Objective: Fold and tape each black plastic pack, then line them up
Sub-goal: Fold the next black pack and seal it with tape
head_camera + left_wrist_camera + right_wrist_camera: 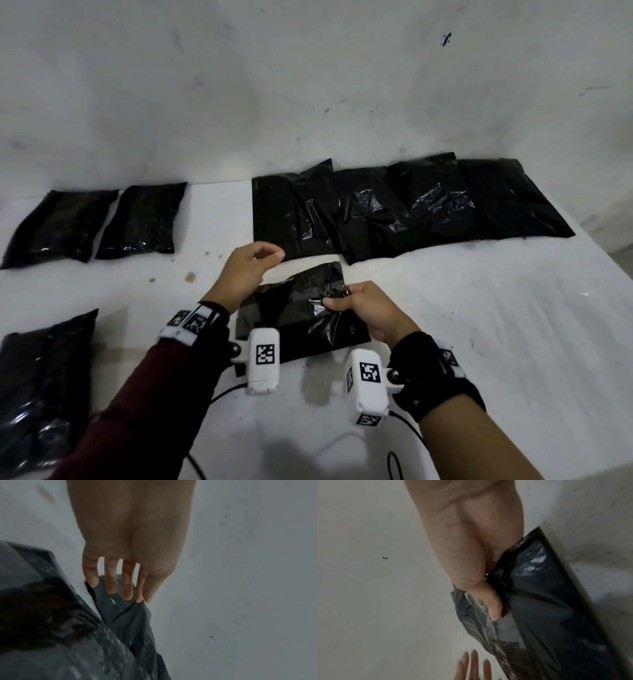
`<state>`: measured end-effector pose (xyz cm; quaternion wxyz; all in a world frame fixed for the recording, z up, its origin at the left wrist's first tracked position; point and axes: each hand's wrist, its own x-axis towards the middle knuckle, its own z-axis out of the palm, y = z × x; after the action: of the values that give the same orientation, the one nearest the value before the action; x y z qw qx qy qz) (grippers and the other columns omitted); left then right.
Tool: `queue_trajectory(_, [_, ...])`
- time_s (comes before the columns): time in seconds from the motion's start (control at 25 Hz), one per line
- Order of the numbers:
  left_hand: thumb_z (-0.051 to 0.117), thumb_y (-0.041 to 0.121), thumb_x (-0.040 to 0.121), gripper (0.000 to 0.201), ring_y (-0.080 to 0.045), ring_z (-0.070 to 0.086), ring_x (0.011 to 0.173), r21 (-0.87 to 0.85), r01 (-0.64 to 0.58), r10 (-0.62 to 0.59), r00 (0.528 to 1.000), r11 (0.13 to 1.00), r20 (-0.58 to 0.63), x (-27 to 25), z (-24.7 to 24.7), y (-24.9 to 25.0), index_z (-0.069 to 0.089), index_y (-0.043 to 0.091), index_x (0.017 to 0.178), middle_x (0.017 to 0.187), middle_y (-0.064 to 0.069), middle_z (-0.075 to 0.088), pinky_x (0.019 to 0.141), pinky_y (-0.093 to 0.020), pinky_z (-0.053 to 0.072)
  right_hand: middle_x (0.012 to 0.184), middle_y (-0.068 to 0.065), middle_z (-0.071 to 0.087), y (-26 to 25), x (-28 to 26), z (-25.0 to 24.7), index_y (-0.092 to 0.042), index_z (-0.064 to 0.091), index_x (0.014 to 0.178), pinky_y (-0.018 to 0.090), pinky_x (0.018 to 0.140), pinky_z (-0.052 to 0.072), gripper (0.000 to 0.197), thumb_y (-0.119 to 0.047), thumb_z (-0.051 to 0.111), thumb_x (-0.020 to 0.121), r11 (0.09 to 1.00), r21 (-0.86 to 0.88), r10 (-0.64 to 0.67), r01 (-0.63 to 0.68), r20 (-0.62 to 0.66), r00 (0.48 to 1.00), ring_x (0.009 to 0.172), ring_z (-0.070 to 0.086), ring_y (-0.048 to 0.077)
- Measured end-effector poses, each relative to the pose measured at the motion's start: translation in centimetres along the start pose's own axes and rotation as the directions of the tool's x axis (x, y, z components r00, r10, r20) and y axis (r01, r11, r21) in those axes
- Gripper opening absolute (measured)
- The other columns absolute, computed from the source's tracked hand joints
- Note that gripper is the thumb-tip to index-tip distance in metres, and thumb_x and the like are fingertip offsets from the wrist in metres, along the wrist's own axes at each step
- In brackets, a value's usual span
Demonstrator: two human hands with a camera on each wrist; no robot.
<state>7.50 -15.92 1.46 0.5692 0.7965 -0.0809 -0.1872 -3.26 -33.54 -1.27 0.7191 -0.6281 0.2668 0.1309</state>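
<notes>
A black plastic pack (301, 318) lies crumpled on the white table in the middle of the head view. My right hand (337, 298) pinches its right upper edge, thumb on top. The right wrist view shows that thumb (493, 605) pressed on the pack (547, 608), with the other fingers hidden behind the plastic. My left hand (274, 255) hovers just above the pack's far left corner and holds nothing. Its fingers (126, 591) hang straight and spread over black plastic (123, 622) in the left wrist view.
Two folded packs (61, 226) (140, 222) lie side by side at the back left. Several flat overlapping packs (394, 205) line the back right against the wall (308, 85). More black packs (41, 394) sit at the front left. Cables (400, 462) trail near the table's (479, 342) front edge.
</notes>
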Motion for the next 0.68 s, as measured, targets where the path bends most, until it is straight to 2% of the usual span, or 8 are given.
queue_trajectory(0.08, [0.059, 0.014, 0.089, 0.007, -0.011, 0.053, 0.079, -0.074, 0.095, -0.099, 0.994, 0.993, -0.05, -1.0, -1.5, -1.6, 0.065, 0.014, 0.091, 0.084, 0.001, 0.06, 0.067, -0.024, 0.042, 0.065, 0.006, 0.071, -0.5, -0.4, 0.0, 0.0, 0.07, 0.082, 0.022, 0.057, 0.055, 0.007, 0.006, 0.068, 0.077, 0.999, -0.037, 0.025, -0.025, -0.015, 1.0, 0.059, 0.069, 0.015])
queue_trajectory(0.2, [0.06, 0.014, 0.089, 0.008, -0.016, 0.055, 0.08, -0.128, 0.201, -0.218, 0.967, 0.971, -0.135, -2.7, -3.7, -3.9, 0.064, 0.011, 0.095, 0.088, -0.004, 0.061, 0.063, -0.026, 0.041, 0.053, 0.0, 0.066, -1.4, -0.6, -0.2, 0.003, 0.068, 0.083, 0.013, 0.046, 0.046, 0.01, 0.005, 0.072, 0.074, 0.976, -0.204, 0.051, -0.071, -0.104, 0.993, 0.048, 0.063, 0.009])
queue_trajectory(0.32, [0.062, 0.012, 0.087, 0.009, -0.016, 0.057, 0.076, -0.15, 0.239, -0.266, 0.943, 0.959, -0.198, -4.0, -5.4, -6.0, 0.065, 0.01, 0.095, 0.087, -0.005, 0.063, 0.059, -0.025, 0.04, 0.071, 0.005, 0.06, -3.0, 0.2, -0.2, -0.001, 0.062, 0.079, 0.027, 0.07, 0.048, 0.023, -0.012, 0.08, 0.069, 0.814, -0.56, -0.003, -0.155, -0.271, 0.963, 0.077, 0.063, 0.023])
queue_trajectory(0.4, [0.062, 0.01, 0.086, 0.007, -0.016, 0.056, 0.07, -0.154, 0.244, -0.276, 0.932, 0.957, -0.234, -4.8, -6.0, -6.7, 0.065, 0.009, 0.092, 0.08, -0.005, 0.062, 0.056, -0.022, 0.041, 0.101, 0.008, 0.058, -4.3, 0.4, 2.3, -0.008, 0.058, 0.096, 0.042, 0.091, 0.041, 0.027, -0.022, 0.072, 0.077, 0.54, -0.819, -0.191, -0.195, -0.345, 0.919, 0.107, 0.053, 0.032])
queue_trajectory(0.48, [0.062, 0.008, 0.086, 0.006, -0.016, 0.055, 0.065, -0.151, 0.235, -0.267, 0.929, 0.96, -0.258, -5.4, -6.0, -7.1, 0.065, 0.008, 0.091, 0.075, -0.005, 0.06, 0.049, -0.016, 0.042, 0.128, 0.009, 0.047, -5.2, 1.0, 6.0, -0.014, 0.052, 0.122, 0.047, 0.098, 0.032, 0.039, -0.025, 0.061, 0.086, 0.318, -0.948, -0.381, -0.007, -0.135, 0.915, 0.122, 0.037, 0.033])
queue_trajectory(0.52, [0.062, 0.007, 0.086, 0.005, -0.016, 0.054, 0.065, -0.136, 0.23, -0.259, 0.929, 0.964, -0.264, -5.7, -6.0, -7.2, 0.065, 0.008, 0.09, 0.075, -0.005, 0.06, 0.049, -0.016, 0.042, 0.133, 0.009, 0.045, -5.4, 1.4, 7.9, -0.015, 0.05, 0.128, 0.047, 0.1, 0.03, 0.041, -0.026, 0.058, 0.089, 0.26, -0.958, -0.388, 0.122, 0.012, 0.922, 0.124, 0.033, 0.032])
queue_trajectory(0.6, [0.063, 0.008, 0.085, 0.004, -0.018, 0.055, 0.069, -0.085, 0.226, -0.241, 0.932, 0.97, -0.272, -6.1, -5.6, -7.5, 0.066, 0.01, 0.088, 0.076, -0.006, 0.062, 0.055, -0.022, 0.042, 0.134, 0.012, 0.045, -5.1, 2.8, 10.9, -0.012, 0.049, 0.13, 0.049, 0.102, 0.029, 0.042, -0.033, 0.053, 0.093, 0.225, -0.939, -0.245, 0.26, 0.204, 0.948, 0.127, 0.03, 0.033])
queue_trajectory(0.68, [0.063, 0.011, 0.085, 0.005, -0.02, 0.057, 0.075, 0.0, 0.222, -0.213, 0.935, 0.975, -0.285, -6.6, -5.2, -7.9, 0.067, 0.013, 0.085, 0.079, -0.005, 0.064, 0.064, -0.027, 0.044, 0.132, 0.015, 0.046, -4.4, 4.3, 12.4, -0.008, 0.05, 0.125, 0.049, 0.1, 0.03, 0.043, -0.037, 0.052, 0.093, 0.186, -0.953, -0.088, 0.24, 0.227, 0.97, 0.125, 0.034, 0.036])
